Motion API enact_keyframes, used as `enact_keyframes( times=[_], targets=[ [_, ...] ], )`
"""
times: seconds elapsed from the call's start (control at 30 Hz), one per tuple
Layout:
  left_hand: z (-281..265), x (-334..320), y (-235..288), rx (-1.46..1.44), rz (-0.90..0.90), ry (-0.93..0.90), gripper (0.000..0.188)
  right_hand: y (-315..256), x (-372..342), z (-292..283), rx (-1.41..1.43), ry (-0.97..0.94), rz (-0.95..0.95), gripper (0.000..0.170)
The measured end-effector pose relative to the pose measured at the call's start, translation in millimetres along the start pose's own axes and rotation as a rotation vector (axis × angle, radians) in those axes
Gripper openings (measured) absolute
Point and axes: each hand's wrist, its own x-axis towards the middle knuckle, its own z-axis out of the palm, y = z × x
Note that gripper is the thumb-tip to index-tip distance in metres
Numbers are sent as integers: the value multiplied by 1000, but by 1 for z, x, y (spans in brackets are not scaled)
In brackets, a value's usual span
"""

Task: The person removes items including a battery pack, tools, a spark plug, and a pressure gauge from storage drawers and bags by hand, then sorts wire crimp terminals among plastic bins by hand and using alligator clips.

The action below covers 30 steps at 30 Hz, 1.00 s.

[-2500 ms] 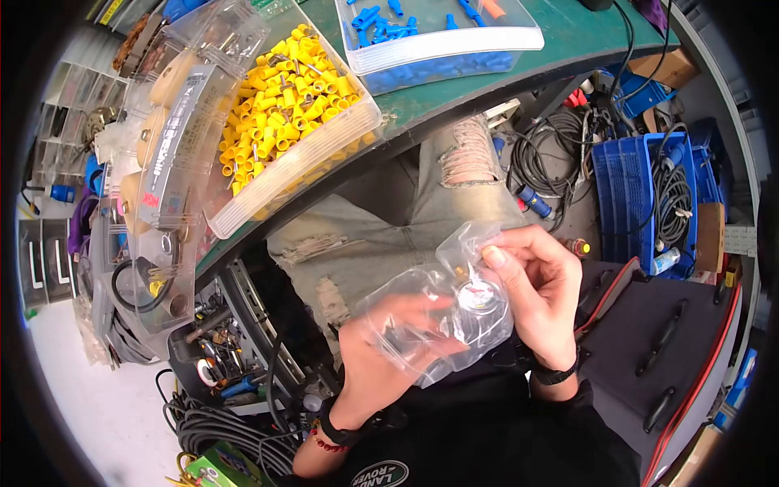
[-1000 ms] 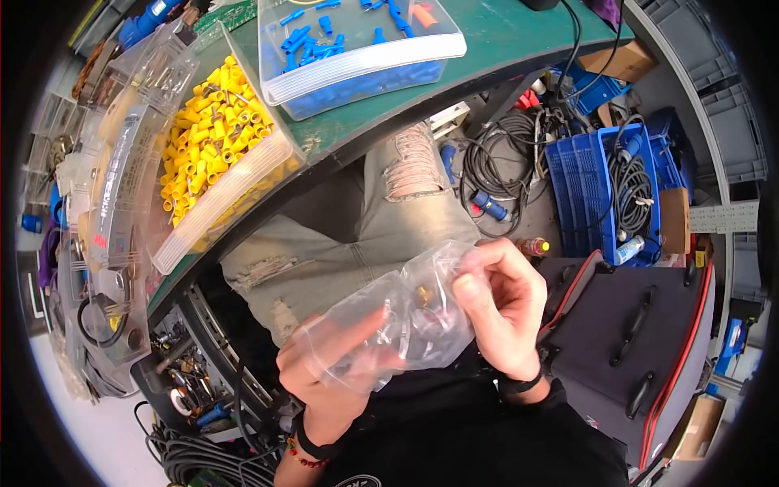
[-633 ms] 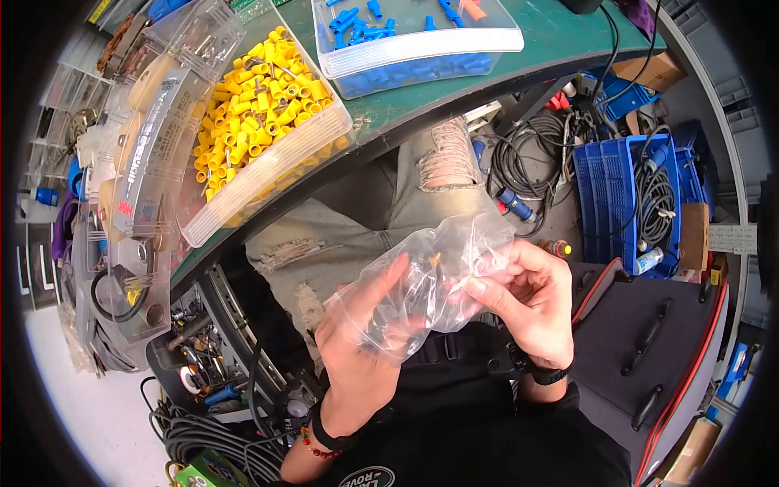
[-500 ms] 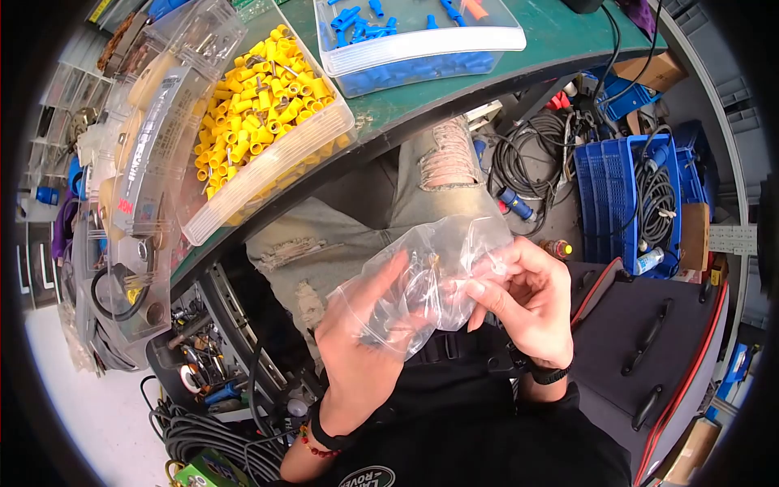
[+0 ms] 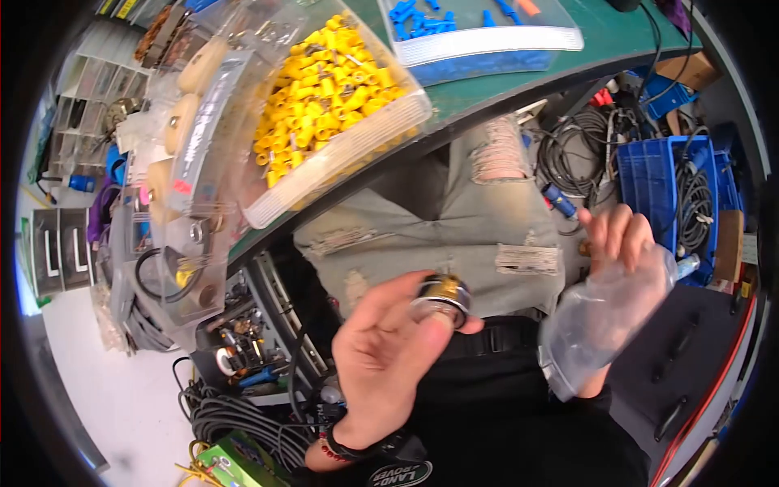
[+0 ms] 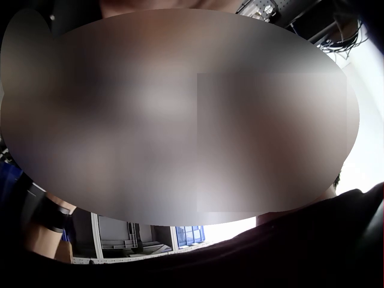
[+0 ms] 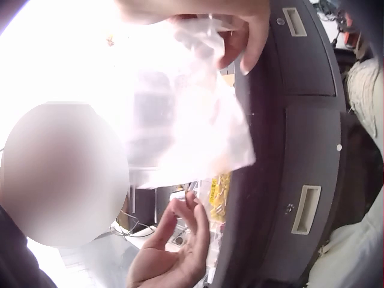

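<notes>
In the head view my left hand (image 5: 377, 353) pinches a small round gauge-like part (image 5: 448, 294) between thumb and fingers. It has a black and silver rim and a brass-coloured middle, which faces up. To the right, my right hand (image 5: 623, 243) holds a clear plastic bag (image 5: 580, 329), which hangs down slack over the palm and wrist. The right wrist view has the right hand (image 7: 249, 27) at the top with the bag (image 7: 198, 120) below it, washed out by light. Lower there is the left hand (image 7: 174, 246), fingertips together. Blur covers most of the left wrist view.
On the green bench (image 5: 479, 101) stand a box of yellow sleeves (image 5: 324, 97) and a box of blue ones (image 5: 487, 61). Clear plastic cases (image 5: 195, 162) crowd the left. A blue crate (image 5: 657, 195) with cables and a dark padded case (image 5: 673, 349) are at the right.
The round part, earlier inside the bag, is now out in the left hand. The right hand has moved right with the bag, away from the left hand.
</notes>
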Motion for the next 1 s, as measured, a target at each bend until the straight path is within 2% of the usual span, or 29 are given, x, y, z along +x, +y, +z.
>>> enact_keyframes(
  times=[0.03, 0.1, 0.17, 0.23, 0.27, 0.3, 0.33, 0.37, 0.4, 0.5, 0.57, 0.63, 0.7, 0.77, 0.83, 0.9, 0.97, 1.0],
  targets=[
    [2, -1, 1, -6, -6, -20, 38, -2, 3, -4, 105, -118, 42, 38],
    [6, -3, 3, 14, 22, -21, 40, -8, 6, -9, 241, -402, 218, 42],
    [8, -2, -2, 13, 43, -34, 42, -10, -8, 4, 59, -292, 278, 48],
    [3, 3, -7, 380, 333, -151, 42, -10, -20, 15, -157, -317, 404, 64],
    [0, 5, -3, 590, 436, -211, 35, -16, -28, 26, -247, -280, 502, 71],
    [2, 8, 1, 572, 435, -223, 35, -19, -26, 28, -228, -376, 619, 72],
    [5, 9, 5, 706, 527, -276, 29, -17, -27, 27, -111, -462, 648, 66],
    [10, 9, 7, 839, 618, -325, 24, -11, -32, 27, -46, -507, 595, 53],
    [15, 9, 8, 864, 598, -305, 23, -13, -33, 34, -115, -508, 525, 47],
    [16, 15, 7, 833, 611, -276, 26, -18, -31, 30, -260, -535, 412, 38],
    [14, 19, 4, 794, 650, -247, 26, -18, -25, 32, -462, -598, 131, 34],
    [14, 20, 5, 852, 674, -269, 25, -20, -25, 38, -425, -574, 139, 32],
    [13, 20, 3, 884, 715, -286, 26, -18, -31, 33, -442, -518, 275, 32],
    [18, 18, 2, 882, 697, -257, 29, -12, -32, 35, -408, -502, 226, 29],
    [23, 15, 0, 855, 669, -216, 34, -14, -31, 36, -303, -470, 305, 25],
    [27, 13, -3, 670, 536, -173, 37, -21, -29, 34, -310, -539, 355, 23],
    [30, 12, -5, 663, 523, -163, 38, -24, -33, 41, -147, -336, 465, 23],
    [30, 12, -5, 658, 510, -155, 39, -23, -34, 39, -85, -343, 462, 22]
  ],
)
